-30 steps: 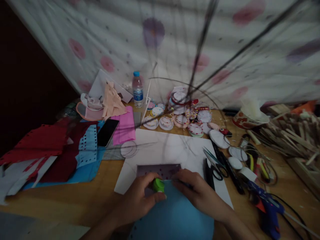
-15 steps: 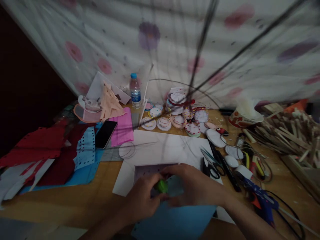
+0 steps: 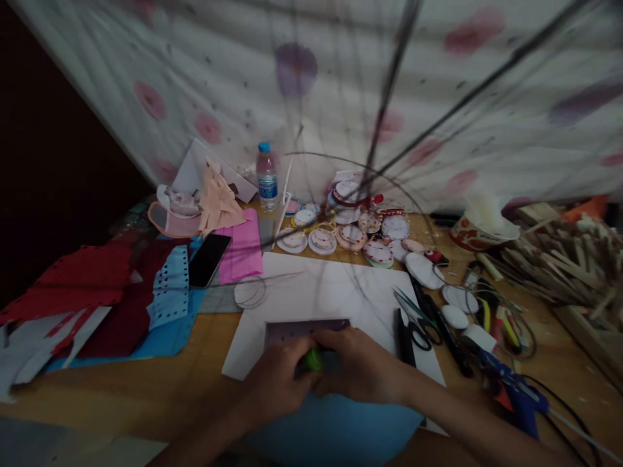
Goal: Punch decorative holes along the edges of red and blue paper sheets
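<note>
My left hand (image 3: 272, 386) and my right hand (image 3: 363, 370) meet at the near middle of the table, both closed around a small green punch (image 3: 314, 359). The punch sits at the top edge of a blue sheet (image 3: 335, 428) that lies under my hands. Just beyond my fingers a dark purple sheet (image 3: 304, 329) with small dots rests on a large white paper (image 3: 324, 288). Most of the punch is hidden by my fingers.
Scissors (image 3: 413, 318), pens and a blue glue gun (image 3: 513, 389) lie to the right. Round decorated discs (image 3: 350, 227) and a water bottle (image 3: 267, 175) stand at the back. A phone (image 3: 209, 259), pink, red and blue sheets lie left. Wooden sticks (image 3: 569, 259) pile at far right.
My right hand moved left from the blue sheet's edge onto the green punch, joining my left hand. The blue sheet shifted slightly under both hands.
</note>
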